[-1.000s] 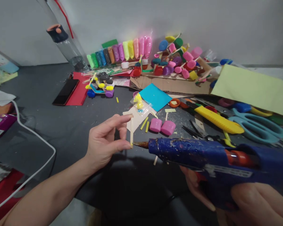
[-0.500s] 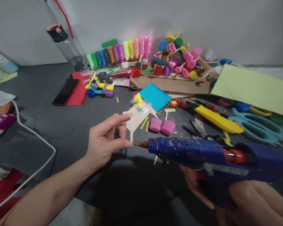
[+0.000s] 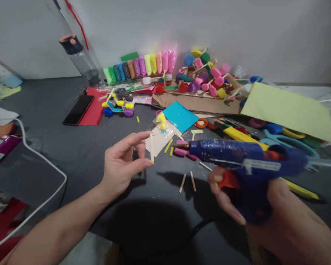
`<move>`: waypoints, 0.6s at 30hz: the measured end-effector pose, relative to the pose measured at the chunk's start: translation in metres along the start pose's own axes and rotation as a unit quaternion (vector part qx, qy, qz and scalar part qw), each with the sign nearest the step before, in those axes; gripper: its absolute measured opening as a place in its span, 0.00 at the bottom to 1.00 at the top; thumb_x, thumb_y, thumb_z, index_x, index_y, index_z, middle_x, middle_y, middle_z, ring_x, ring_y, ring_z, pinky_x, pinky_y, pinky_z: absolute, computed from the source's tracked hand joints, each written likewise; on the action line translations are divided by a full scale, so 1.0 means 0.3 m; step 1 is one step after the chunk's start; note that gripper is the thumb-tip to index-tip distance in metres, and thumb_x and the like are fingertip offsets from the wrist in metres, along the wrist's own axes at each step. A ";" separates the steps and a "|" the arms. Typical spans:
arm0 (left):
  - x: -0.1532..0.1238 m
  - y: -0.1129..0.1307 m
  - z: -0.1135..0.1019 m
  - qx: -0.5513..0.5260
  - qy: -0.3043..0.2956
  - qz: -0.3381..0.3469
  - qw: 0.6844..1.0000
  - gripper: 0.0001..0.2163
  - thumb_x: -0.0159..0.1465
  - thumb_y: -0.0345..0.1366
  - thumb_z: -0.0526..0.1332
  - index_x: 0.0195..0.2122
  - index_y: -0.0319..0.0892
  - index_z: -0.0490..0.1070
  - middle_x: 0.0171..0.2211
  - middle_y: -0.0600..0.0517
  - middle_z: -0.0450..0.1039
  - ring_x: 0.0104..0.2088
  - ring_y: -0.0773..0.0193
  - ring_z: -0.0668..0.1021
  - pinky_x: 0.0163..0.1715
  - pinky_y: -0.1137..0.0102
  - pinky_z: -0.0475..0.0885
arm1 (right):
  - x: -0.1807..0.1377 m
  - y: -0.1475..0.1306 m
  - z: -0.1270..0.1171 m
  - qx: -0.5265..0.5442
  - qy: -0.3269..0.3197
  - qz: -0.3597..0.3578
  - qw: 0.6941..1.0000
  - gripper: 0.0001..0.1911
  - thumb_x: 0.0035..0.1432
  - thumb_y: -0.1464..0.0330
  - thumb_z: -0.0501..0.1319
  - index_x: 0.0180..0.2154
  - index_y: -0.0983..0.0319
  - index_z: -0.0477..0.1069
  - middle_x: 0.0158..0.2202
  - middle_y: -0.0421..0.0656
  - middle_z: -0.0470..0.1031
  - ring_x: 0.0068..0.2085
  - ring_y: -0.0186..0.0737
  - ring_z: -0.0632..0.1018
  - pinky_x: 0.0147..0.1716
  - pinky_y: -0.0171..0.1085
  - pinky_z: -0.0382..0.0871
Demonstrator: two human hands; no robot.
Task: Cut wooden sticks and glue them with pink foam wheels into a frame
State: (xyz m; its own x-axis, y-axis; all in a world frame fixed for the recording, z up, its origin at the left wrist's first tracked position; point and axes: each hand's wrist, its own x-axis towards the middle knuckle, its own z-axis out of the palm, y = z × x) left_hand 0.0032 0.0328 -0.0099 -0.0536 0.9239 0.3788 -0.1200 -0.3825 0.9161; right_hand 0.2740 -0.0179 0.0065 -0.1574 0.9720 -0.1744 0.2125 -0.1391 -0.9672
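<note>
Between thumb and forefinger, my left hand (image 3: 124, 158) pinches a thin wooden stick (image 3: 151, 148) by its two ends, held upright above the table. My right hand (image 3: 287, 217) is wrapped round the handle of a blue glue gun (image 3: 231, 152), its fingers by the orange trigger (image 3: 228, 179). The nozzle points left toward the stick but is apart from it. Behind the gun, pink clay pieces (image 3: 181, 148) are partly hidden. Two short sticks (image 3: 192, 181) lie on the table below the barrel, and yellow strips (image 3: 168, 146) lie beyond it.
Blue paper (image 3: 180, 117) lies mid-table behind a bag with yellow clay (image 3: 162, 121). A small clay-and-stick car (image 3: 118, 105) stands left of it. At right are scissors (image 3: 288, 141) and a yellow cutter (image 3: 242, 136). A phone (image 3: 78, 109), bottle (image 3: 84, 62) and white cable (image 3: 41, 162) are at left.
The glue gun has drawn back right and up, its nozzle leaving the lower end of the stick. My left hand still holds the stick and has barely moved.
</note>
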 end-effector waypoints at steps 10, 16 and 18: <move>-0.026 0.070 -0.024 0.042 0.025 0.157 0.986 0.24 0.54 0.38 0.75 0.54 0.52 0.79 0.26 0.55 0.70 0.27 0.68 0.68 0.30 0.71 0.68 | 0.117 -0.144 0.213 0.274 -0.079 0.143 0.948 0.27 0.51 0.44 0.68 0.33 0.62 0.72 0.27 0.41 0.72 0.18 0.26 0.59 0.12 0.28 0.43; -0.037 0.104 -0.016 0.039 0.041 0.177 0.983 0.23 0.55 0.37 0.75 0.53 0.55 0.79 0.31 0.53 0.75 0.27 0.67 0.69 0.26 0.72 0.69 | 0.222 -0.156 0.503 0.216 -0.188 0.090 0.954 0.24 0.64 0.47 0.53 0.29 0.59 0.64 0.22 0.37 0.64 0.19 0.30 0.63 0.14 0.29 0.53; -0.030 0.107 -0.017 0.052 0.056 0.194 0.978 0.24 0.54 0.37 0.75 0.52 0.56 0.79 0.33 0.53 0.76 0.27 0.67 0.69 0.27 0.71 0.69 | 0.272 -0.156 0.592 0.168 -0.181 0.045 0.968 0.24 0.67 0.48 0.52 0.27 0.59 0.64 0.22 0.38 0.64 0.22 0.33 0.67 0.17 0.32 0.62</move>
State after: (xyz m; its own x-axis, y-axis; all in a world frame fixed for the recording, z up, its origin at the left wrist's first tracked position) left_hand -0.0051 0.0120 0.0154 -0.1838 0.7008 0.6893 0.0314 -0.6967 0.7167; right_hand 0.0798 0.0344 0.0047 -0.4934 0.8313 -0.2558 -0.0740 -0.3331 -0.9400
